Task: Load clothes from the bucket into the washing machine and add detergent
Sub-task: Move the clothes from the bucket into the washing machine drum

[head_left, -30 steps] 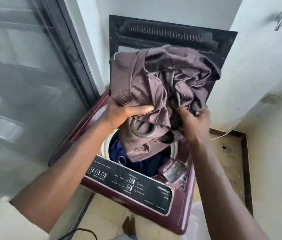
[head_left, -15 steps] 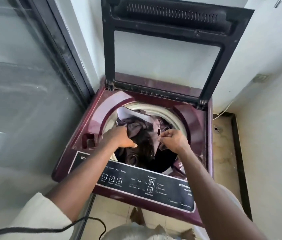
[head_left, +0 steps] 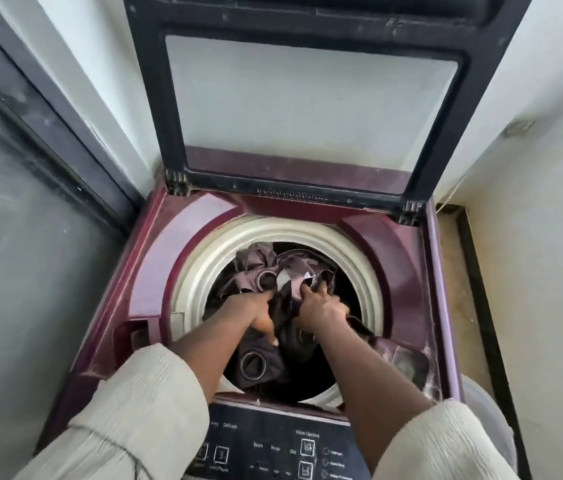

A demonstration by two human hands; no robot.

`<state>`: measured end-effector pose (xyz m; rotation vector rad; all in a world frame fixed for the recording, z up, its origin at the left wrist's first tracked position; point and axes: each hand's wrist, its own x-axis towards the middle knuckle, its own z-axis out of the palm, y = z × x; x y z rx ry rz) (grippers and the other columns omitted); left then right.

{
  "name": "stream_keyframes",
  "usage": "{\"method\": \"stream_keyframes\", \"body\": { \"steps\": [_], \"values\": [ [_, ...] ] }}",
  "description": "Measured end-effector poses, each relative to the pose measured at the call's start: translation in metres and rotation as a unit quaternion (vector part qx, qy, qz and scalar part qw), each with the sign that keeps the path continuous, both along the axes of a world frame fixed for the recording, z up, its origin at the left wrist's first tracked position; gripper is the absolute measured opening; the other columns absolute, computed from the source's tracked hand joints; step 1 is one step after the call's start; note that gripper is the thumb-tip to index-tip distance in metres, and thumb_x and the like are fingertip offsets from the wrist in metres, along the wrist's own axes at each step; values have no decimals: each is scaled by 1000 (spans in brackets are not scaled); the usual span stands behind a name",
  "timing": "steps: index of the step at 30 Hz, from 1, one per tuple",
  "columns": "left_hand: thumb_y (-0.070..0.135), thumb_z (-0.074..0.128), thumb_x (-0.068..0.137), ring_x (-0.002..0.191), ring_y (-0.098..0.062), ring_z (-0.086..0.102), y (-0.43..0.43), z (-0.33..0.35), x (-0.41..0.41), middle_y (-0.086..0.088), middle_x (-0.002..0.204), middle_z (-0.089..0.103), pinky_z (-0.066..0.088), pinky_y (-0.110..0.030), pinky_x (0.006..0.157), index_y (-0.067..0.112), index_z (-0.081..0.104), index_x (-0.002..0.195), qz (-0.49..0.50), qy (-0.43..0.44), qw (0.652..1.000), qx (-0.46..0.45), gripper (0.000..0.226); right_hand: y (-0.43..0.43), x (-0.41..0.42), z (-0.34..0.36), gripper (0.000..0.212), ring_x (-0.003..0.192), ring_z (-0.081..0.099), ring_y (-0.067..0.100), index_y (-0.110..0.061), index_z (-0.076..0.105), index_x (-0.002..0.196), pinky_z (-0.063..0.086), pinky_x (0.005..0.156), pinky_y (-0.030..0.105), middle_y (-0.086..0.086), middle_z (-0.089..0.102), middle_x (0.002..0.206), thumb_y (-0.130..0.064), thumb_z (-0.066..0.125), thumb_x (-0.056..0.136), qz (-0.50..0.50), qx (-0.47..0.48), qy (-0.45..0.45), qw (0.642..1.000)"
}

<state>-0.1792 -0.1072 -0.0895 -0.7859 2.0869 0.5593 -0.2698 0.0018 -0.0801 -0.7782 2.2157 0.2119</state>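
Observation:
A maroon top-load washing machine [head_left: 155, 268] stands before me with its black-framed lid [head_left: 311, 95] raised upright. Inside the cream-rimmed drum [head_left: 204, 271] lies a brown-grey curtain [head_left: 259, 268] with metal eyelet rings. Both my arms reach down into the drum. My left hand [head_left: 256, 311] presses on the cloth with its fingers curled into the folds. My right hand [head_left: 320, 306] grips a fold of the same cloth just beside it. The bucket and the detergent are out of view.
The black control panel [head_left: 273, 448] runs along the machine's near edge, under my forearms. A glass door with a dark frame [head_left: 48, 133] stands close on the left. White walls close in behind and at the right, with a strip of tiled floor [head_left: 453, 271] beside the machine.
One second ago both hands held the bundled curtain up above the machine. They have since lowered it into the drum and now push it deeper. The view has moved closer over the opening.

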Motion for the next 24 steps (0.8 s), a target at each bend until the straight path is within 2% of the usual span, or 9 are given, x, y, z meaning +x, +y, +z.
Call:
{"method": "stream_keyframes", "body": {
  "steps": [2, 4, 9, 11, 14, 16, 18, 21, 24],
  "values": [
    [44, 87, 56, 126, -31, 52, -15, -21, -13, -6, 146, 47, 47, -40, 100, 32, 11, 151, -31, -60, 998, 13, 122, -19, -9, -21, 62, 138, 31, 41, -28, 24, 149, 34, 105, 62, 9, 14, 161, -26, 51, 92, 31, 39, -17, 999],
    [43, 87, 57, 123, -29, 54, -30, -44, -23, -6, 143, 51, 47, -42, 101, 25, 22, 150, -65, -110, 992, 7, 115, -40, -16, -45, 66, 138, 36, 37, -23, 31, 148, 35, 105, 61, 8, 29, 156, -25, 59, 88, 56, 74, -52, 994],
    [56, 77, 59, 128, -28, 46, -41, -100, -28, -4, 141, 50, 35, -40, 112, 23, 49, 137, -153, -168, 974, -6, 89, -68, -25, -99, 59, 129, 51, 26, -13, 51, 136, 46, 99, 37, 7, 51, 143, -29, 70, 83, 127, 112, -95, 981],
    [51, 75, 63, 123, -28, 51, -43, -104, -28, -5, 137, 55, 37, -40, 110, 24, 58, 130, -144, -185, 972, 30, 74, -71, -26, -100, 59, 129, 51, 27, -13, 50, 138, 46, 99, 37, 7, 50, 144, -28, 70, 84, 121, 104, -91, 983],
    [41, 79, 54, 100, -23, 62, -46, -75, -31, -3, 115, 67, 52, -32, 88, 20, 66, 117, -110, -177, 978, 26, 67, -66, -24, -71, 62, 132, 45, 33, -18, 43, 142, 43, 102, 54, 8, 44, 148, -27, 66, 86, 63, 95, -97, 989],
    [36, 80, 59, 84, -21, 62, -43, -43, -30, -4, 108, 68, 48, -22, 59, 20, 62, 121, -69, -164, 984, 5, 67, -54, -23, -40, 64, 133, 43, 36, -19, 39, 145, 41, 101, 58, 10, 41, 149, -26, 64, 86, 23, 52, -81, 995],
    [36, 76, 67, 84, -23, 66, -37, -8, -27, -5, 108, 69, 43, -18, 48, 21, 58, 126, -38, -122, 991, -47, 63, -37, -22, -3, 60, 131, 44, 37, -21, 39, 143, 42, 101, 54, 12, 43, 146, -27, 60, 87, 19, -11, -45, 999],
    [36, 65, 71, 108, -22, 65, -22, 48, -23, -2, 121, 66, 52, -26, 77, 24, 59, 124, -72, -27, 986, -149, 54, -5, -16, 54, 51, 127, 45, 39, -16, 44, 137, 43, 102, 48, 15, 45, 138, -34, 54, 90, 22, -96, 4, 995],
    [30, 57, 74, 101, -22, 67, -2, 113, -37, 0, 110, 71, 53, -31, 85, 23, 68, 104, -121, 83, 970, -196, 33, 29, -21, 116, 47, 125, 47, 37, -9, 51, 128, 43, 104, 45, 17, 51, 132, -39, 51, 91, 2, -177, 59, 983]
  ]
}}
